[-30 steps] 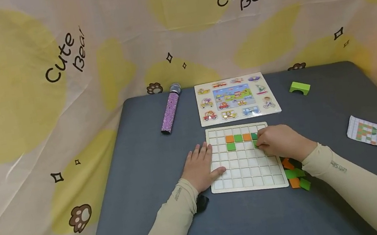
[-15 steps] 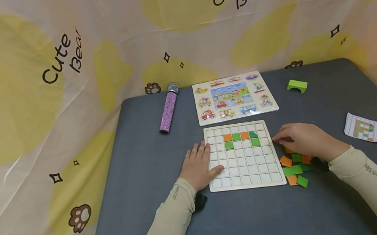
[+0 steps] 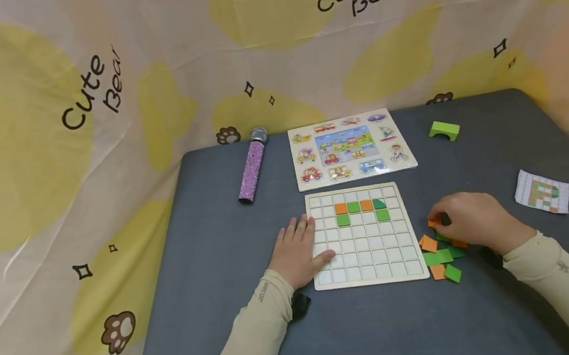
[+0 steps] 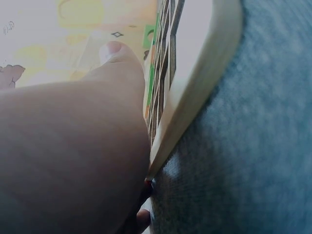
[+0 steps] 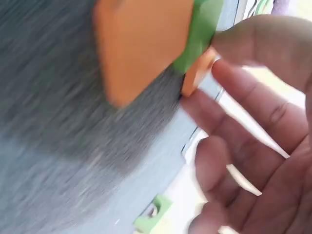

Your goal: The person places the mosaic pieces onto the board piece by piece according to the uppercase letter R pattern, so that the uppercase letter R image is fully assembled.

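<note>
A white wooden grid board (image 3: 367,263) lies on the grey table. Orange and green square tiles fill part of its top two rows, among them a green tile (image 3: 382,214). My left hand (image 3: 299,251) rests flat on the board's left edge, thumb on the grid; the left wrist view shows the board's edge (image 4: 195,97) beside the thumb (image 4: 114,53). My right hand (image 3: 439,220) is over the loose tile pile (image 3: 440,257) right of the board. Its thumb and fingertips pinch an orange tile (image 3: 434,221), which the right wrist view shows at the fingertips (image 5: 197,75).
A vehicle picture puzzle (image 3: 350,147) lies behind the board, with a purple glitter microphone (image 3: 252,170) to its left. A green arch block (image 3: 444,131) sits at the back right. A pattern card (image 3: 542,191) lies right of my right hand. A printed cloth backs the table.
My right hand left the board's upper right cells, where a green tile now lies, and moved right to the tile pile, taking hold of an orange tile. The left hand stayed put.
</note>
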The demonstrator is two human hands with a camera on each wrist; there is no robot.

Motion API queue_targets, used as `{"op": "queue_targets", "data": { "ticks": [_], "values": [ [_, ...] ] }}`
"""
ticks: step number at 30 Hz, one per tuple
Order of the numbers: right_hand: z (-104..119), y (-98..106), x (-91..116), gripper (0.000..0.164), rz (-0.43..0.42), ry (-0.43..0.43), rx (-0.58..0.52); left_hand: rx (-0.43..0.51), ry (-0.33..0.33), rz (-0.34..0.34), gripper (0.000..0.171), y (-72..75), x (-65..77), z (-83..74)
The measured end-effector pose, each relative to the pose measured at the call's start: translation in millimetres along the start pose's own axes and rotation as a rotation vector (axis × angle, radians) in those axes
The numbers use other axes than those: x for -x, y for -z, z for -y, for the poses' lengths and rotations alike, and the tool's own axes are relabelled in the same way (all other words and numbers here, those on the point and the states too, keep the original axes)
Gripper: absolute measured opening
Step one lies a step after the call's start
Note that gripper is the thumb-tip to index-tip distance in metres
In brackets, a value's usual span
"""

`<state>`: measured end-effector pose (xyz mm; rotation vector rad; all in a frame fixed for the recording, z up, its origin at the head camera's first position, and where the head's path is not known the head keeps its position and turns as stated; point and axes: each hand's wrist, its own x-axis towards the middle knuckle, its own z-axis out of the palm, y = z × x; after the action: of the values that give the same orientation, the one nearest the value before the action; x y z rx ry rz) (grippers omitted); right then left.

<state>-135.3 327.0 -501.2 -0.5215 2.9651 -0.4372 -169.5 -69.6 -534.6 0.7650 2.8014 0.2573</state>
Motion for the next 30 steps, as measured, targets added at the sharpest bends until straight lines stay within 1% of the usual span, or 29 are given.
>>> {"op": "queue_targets", "data": {
  "ticks": [4, 10, 12, 14, 17, 19, 23, 27, 30],
  "values": [
    [7, -1, -10, 0.008, 0.020, -0.022, -0.030, 0.003, 0.004, 0.011, 0.096, 0.0, 0.2, 1.1],
    [22, -3, -28, 0.004, 0.002, -0.019, -0.030, 0.003, -0.005, -0.004, 0.095, 1.8, 1.8, 0.6],
    [29, -2, -33, 0.004, -0.004, -0.017, -0.033, -0.005, -0.004, -0.003, 0.095, 0.8, 1.8, 0.8],
    [39, -2, -39, 0.005, -0.021, 0.004, -0.038, -0.021, -0.003, 0.000, 0.096, -0.3, 0.9, 0.9],
    [60, -4, -49, 0.006, -0.050, 0.078, -0.048, -0.025, -0.004, -0.008, 0.095, 1.4, 1.1, -0.1],
    [76, -9, -58, 0.005, -0.067, 0.152, -0.052, -0.032, -0.003, -0.007, 0.095, 3.6, 1.6, -1.3],
    [104, -21, -76, 0.004, -0.085, 0.290, -0.027, -0.043, 0.001, -0.014, 0.095, 3.3, 0.9, -2.0],
    [121, -31, -89, 0.011, -0.100, 0.401, 0.002, -0.061, 0.011, -0.014, 0.095, 2.8, 0.9, -2.9],
    [127, -36, -92, 0.010, -0.107, 0.442, 0.039, -0.066, 0.016, -0.010, 0.095, 4.3, 2.5, -5.5]
  ]
}}
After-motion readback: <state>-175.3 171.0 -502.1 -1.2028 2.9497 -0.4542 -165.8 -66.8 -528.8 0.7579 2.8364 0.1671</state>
